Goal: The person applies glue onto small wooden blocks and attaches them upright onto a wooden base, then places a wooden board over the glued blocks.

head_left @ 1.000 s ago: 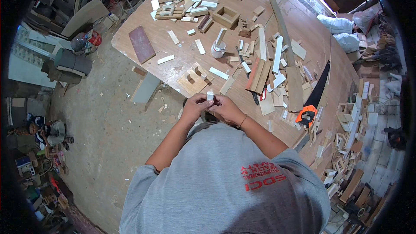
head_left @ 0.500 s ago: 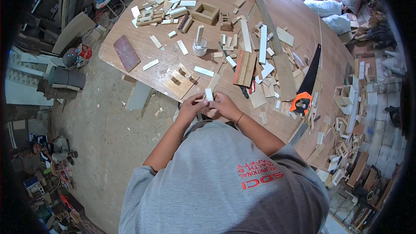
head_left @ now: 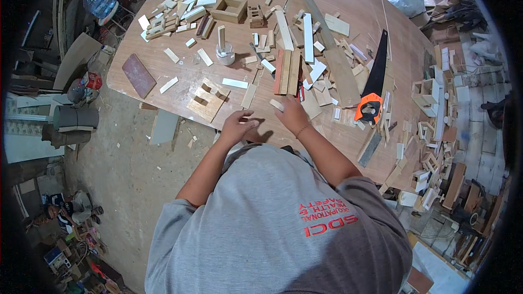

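My right hand [head_left: 292, 114] reaches forward over the table and pinches a small pale wood block [head_left: 276, 104] at its fingertips. Just left of it, my left hand [head_left: 238, 127] hovers at the table's near edge, its fingers loosely bent and apart with nothing in them. A narrow wood strip [head_left: 249, 96] lies beyond the left hand. To its left is a square wood board with two notched pieces [head_left: 206, 104] on it. Several long wood strips, one with a red edge [head_left: 287, 73], lie just past the right hand.
A glue-smeared plastic cup [head_left: 225, 56] holding a wood stick stands mid-table. A handsaw with an orange handle [head_left: 370, 109] lies at the right. Wood offcuts and an open wooden box [head_left: 229, 10] are scattered further back. A maroon board [head_left: 139, 75] rests at the left edge.
My hands have come apart; they were together around the white-faced block. The right hand has moved forward and right with the block, while the left stays near the edge, empty.
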Action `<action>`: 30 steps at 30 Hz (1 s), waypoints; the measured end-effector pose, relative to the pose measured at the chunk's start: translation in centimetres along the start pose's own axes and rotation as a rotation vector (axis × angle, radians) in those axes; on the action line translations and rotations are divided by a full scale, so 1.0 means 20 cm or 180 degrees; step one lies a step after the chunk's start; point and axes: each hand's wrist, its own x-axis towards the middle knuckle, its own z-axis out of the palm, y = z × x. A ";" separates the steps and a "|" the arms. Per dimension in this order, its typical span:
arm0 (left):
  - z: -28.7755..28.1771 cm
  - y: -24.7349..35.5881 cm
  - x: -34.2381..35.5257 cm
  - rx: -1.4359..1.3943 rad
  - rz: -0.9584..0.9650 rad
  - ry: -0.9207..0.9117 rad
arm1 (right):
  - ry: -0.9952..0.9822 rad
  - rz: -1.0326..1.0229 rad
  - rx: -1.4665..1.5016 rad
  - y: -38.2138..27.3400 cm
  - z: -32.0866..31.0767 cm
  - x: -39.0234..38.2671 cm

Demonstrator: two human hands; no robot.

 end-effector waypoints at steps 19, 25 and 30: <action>0.10 -0.06 0.00 0.1656 0.0646 -0.0496 | -0.0981 -0.0107 -0.0018 -0.05 0.11 0.22; 0.08 -0.15 0.00 0.1294 0.0386 -0.0826 | -0.1129 -0.0203 -0.0089 0.00 0.00 -0.03; 0.04 -0.05 -0.02 0.1582 0.0254 -0.1014 | -0.0958 -0.0054 -0.0060 -0.08 0.06 0.00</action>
